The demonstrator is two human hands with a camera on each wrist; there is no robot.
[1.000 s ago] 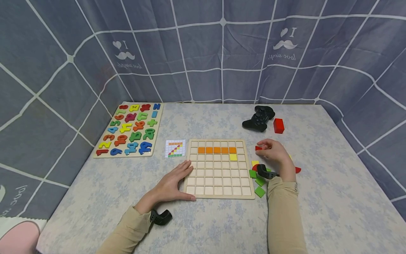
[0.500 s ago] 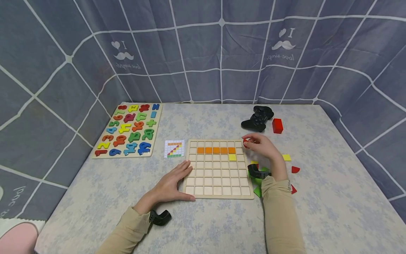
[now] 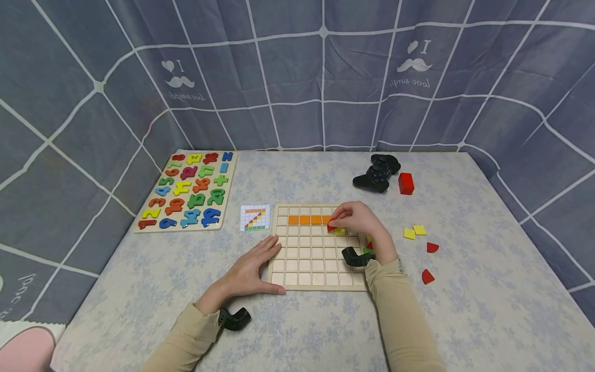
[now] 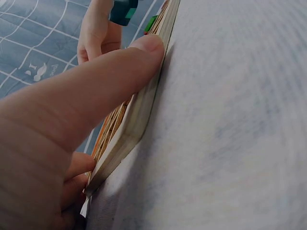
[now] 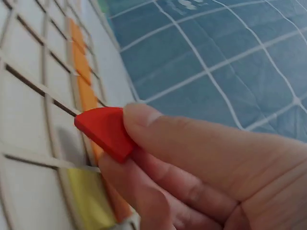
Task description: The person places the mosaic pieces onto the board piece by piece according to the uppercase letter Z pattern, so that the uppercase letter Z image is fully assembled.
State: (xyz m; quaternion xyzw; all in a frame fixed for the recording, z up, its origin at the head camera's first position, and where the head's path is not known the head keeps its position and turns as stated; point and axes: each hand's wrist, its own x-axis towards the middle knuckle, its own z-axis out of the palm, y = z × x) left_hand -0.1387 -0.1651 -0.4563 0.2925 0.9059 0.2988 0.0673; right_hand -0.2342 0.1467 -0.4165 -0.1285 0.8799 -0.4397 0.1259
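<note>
Between thumb and fingers, my right hand (image 3: 357,219) pinches a red quarter-circle tile (image 5: 106,130) close over the wooden grid board (image 3: 321,287). A row of orange tiles (image 3: 304,220) fills part of the board's second row from the back. One yellow tile (image 5: 88,195) sits in the row nearer me, beside the orange row's right end. My left hand (image 3: 248,268) rests against the board's left edge with fingers spread, and its thumb (image 4: 110,79) touches the front corner. In the head view, the right hand covers the last orange tile.
Left of the board lies a pattern card (image 3: 255,218), with a number puzzle board (image 3: 225,212) beyond it. Loose yellow tiles (image 3: 409,233) and red quarter-circle tiles (image 3: 428,277) lie at right. A black game controller (image 3: 377,174) and red block (image 3: 406,184) stand at the back.
My right hand has carried the red quarter-circle tile leftward from the loose tiles, past the board's right edge, to above the orange row's right end. The left hand has stayed in place.
</note>
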